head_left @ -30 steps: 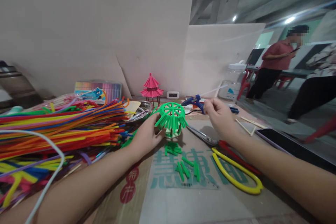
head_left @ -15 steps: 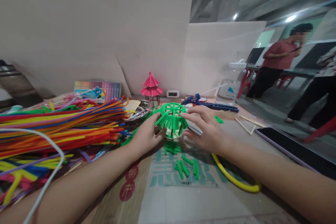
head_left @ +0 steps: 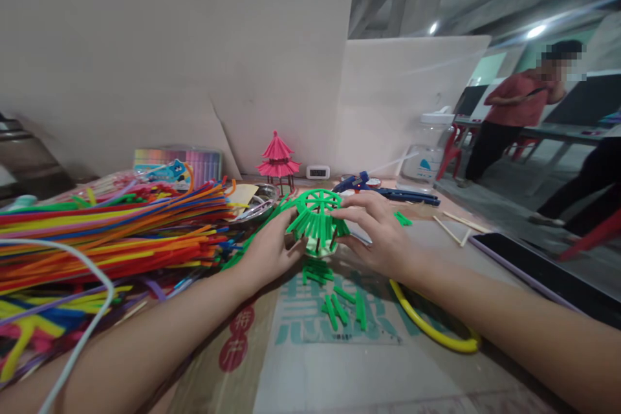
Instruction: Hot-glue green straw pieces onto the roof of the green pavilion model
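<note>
A small green pavilion roof made of pipe-cleaner pieces stands on the cardboard-covered table. My left hand grips its left side, fingers curled against it. From the right, my right hand has its fingers on the roof's edge and side. Several short green pipe-cleaner pieces lie just in front of the roof. A yellow-handled tool lies partly under my right forearm.
A large heap of coloured pipe cleaners fills the left. A finished pink pavilion, a marker box, a blue glue gun, a water jug and a phone lie around. A person in red stands at the back right.
My right hand came down from near the glue gun onto the right side of the green roof. My left hand has stayed on the roof.
</note>
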Tool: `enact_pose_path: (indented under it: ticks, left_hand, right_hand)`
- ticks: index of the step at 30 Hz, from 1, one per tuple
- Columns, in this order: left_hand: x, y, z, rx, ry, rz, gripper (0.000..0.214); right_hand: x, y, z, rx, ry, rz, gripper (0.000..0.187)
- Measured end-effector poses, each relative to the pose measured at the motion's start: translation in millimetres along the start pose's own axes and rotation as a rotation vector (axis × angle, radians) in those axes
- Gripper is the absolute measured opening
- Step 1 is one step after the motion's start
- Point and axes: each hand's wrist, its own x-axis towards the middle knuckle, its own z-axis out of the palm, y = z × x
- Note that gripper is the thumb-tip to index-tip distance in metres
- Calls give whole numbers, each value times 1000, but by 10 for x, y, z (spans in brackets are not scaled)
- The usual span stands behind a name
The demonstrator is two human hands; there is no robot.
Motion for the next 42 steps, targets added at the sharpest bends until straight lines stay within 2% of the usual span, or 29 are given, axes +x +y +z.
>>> enact_pose_path:
  ticks: [6,11,16,21,37,42]
  left_hand:
    - [2,1,1,-1,4,-10,55]
    - [6,-7,7,-64,-2,-20,51]
    - [3,-28,26,-146,36,-45,58]
    - [2,-26,29,-208,52,-56,61]
    - [10,-3,9,-178,2,-96,63]
    - [4,-17,19,-182,42,-63,66]
  right_hand:
    - [0,2,29,1,10,8,41]
    - [-55,21,22,8,22,30,59]
    - [-89,56,37,3,82,37,38]
    - [-68,55,47,-44,74,5,22]
    - [-69,68,43,-16,73,-17,25]
    - [-80,67,35,2,48,5,18]
